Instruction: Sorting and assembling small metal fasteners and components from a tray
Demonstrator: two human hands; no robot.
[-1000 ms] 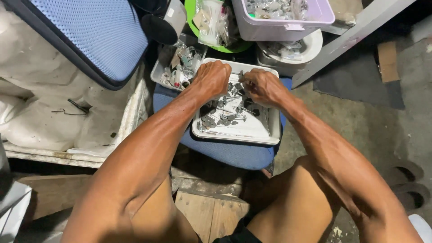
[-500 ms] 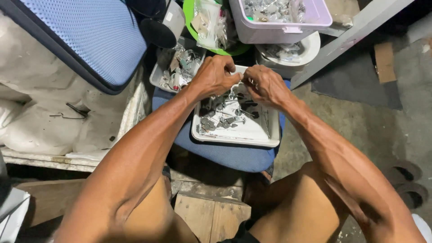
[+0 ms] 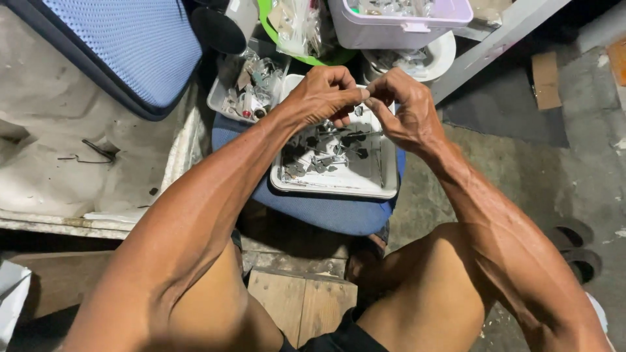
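Observation:
A white rectangular tray (image 3: 339, 190) holds several small grey metal parts (image 3: 329, 146) and rests on a blue padded stool (image 3: 326, 212). Above its far edge my left hand (image 3: 321, 96) and my right hand (image 3: 403, 107) meet fingertip to fingertip. Both pinch a tiny metal part (image 3: 363, 98) between thumbs and forefingers. The part itself is mostly hidden by my fingers.
A clear tray of mixed small pieces (image 3: 246, 91) sits left of the white tray. Behind are a green bowl with plastic bags (image 3: 303, 29), a lilac box (image 3: 401, 19) and a white dish (image 3: 424, 62). A blue cushion (image 3: 124, 45) lies far left. Sandals (image 3: 574, 244) rest on the concrete at right.
Both hands have lifted from the pile of parts in the tray and come together above its far edge, pinching a small piece between them.

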